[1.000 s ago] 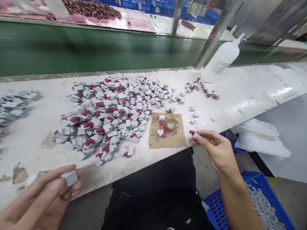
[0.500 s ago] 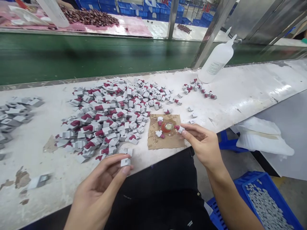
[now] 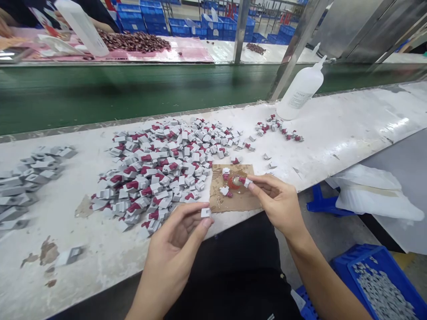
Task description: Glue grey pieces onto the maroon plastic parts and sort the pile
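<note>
Between thumb and fingertips, my left hand (image 3: pixel 182 238) pinches a small grey plastic block (image 3: pixel 206 213) with a notch in it, close to the table's front edge. My right hand (image 3: pixel 278 200) pinches a small grey and dark-red plastic part (image 3: pixel 246 181), its red end pointing left over a piece of brown cardboard (image 3: pixel 233 205). On the cardboard sits a shallow orange-red rimmed pool of clear liquid (image 3: pixel 234 181), partly hidden by the held part. Two more grey and red parts (image 3: pixel 225 191) lie on the wet cardboard.
A large heap of grey and red parts (image 3: pixel 160 164) covers the table's middle. Grey blocks (image 3: pixel 30 178) lie at left. A white squeeze bottle (image 3: pixel 300 91) stands behind, before a green conveyor belt (image 3: pixel 150 86). A blue crate (image 3: pixel 383 280) of small parts sits lower right. Another person works across the belt.
My left hand has moved right with its grey block, toward the cardboard. My right hand has shifted slightly left, bringing the red end over the liquid. The view has tilted a little.
</note>
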{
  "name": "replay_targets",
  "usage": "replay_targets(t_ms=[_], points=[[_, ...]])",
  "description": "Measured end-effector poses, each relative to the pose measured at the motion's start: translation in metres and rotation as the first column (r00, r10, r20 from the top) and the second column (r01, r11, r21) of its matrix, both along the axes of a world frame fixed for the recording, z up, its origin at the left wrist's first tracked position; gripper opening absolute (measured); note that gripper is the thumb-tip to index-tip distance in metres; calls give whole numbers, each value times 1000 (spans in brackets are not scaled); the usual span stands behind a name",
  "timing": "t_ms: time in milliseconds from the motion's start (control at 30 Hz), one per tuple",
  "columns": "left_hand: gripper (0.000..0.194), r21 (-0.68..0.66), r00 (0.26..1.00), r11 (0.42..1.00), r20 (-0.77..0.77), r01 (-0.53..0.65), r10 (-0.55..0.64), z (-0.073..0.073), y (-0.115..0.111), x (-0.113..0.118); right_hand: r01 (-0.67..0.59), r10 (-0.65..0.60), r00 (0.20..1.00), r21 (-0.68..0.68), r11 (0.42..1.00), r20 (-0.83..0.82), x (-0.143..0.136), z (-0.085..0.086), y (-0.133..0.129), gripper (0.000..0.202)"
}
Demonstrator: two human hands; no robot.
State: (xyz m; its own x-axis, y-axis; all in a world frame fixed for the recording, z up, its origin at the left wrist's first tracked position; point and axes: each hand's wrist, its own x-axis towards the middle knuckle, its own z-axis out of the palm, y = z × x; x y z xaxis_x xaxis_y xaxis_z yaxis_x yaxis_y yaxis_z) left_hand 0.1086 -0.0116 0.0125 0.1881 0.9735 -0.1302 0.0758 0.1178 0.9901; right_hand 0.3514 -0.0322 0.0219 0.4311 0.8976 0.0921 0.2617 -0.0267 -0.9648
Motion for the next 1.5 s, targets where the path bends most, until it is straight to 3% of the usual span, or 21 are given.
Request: replay_targets(t_ms=[133,300,467,733,900,1033,1100,1167,1267,1400,1500], points=[[32,-24,997,999,61,40,-39,7,9,19,7,-6,990,6,1000,-139,-2,5,-8,24],[26,-16,977,993,181,115,-110,13,18,44,-92,95,935,24,995,-342,-8,6,-24,22],[23,-20,953,984,254,177,-166,12,17,56,-145,157,924,60,988,-350,-12,5,-30,19],[14,40,951,971,196,237,-240,10,13,53,-209,213,952,41,977,-222,-12,17,-30,17],[14,96,944,957,164,275,-288,12,5,44,-327,323,904,34,944,-281,-8,22,-31,17],[12,198,952,932,-17,303,-306,19,2,28,-384,375,878,28,923,-296,-15,17,-33,18],[12,320,959,910,-191,262,-209,20,5,16,-371,359,895,6,929,-263,-18,17,-33,22],[12,470,935,870,-354,149,31,18,11,2,-300,291,932,-9,954,-218,-15,18,-32,26],[18,622,793,782,-496,41,353,8,29,-15,-99,101,990,19,995,-94,4,22,-17,21],[32,674,664,733,-591,95,458,-8,52,-23,130,-143,971,76,989,193,56,18,34,25],[43,712,624,694,-592,109,510,-13,59,-20,197,-205,858,67,978,471,94,8,85,39]])
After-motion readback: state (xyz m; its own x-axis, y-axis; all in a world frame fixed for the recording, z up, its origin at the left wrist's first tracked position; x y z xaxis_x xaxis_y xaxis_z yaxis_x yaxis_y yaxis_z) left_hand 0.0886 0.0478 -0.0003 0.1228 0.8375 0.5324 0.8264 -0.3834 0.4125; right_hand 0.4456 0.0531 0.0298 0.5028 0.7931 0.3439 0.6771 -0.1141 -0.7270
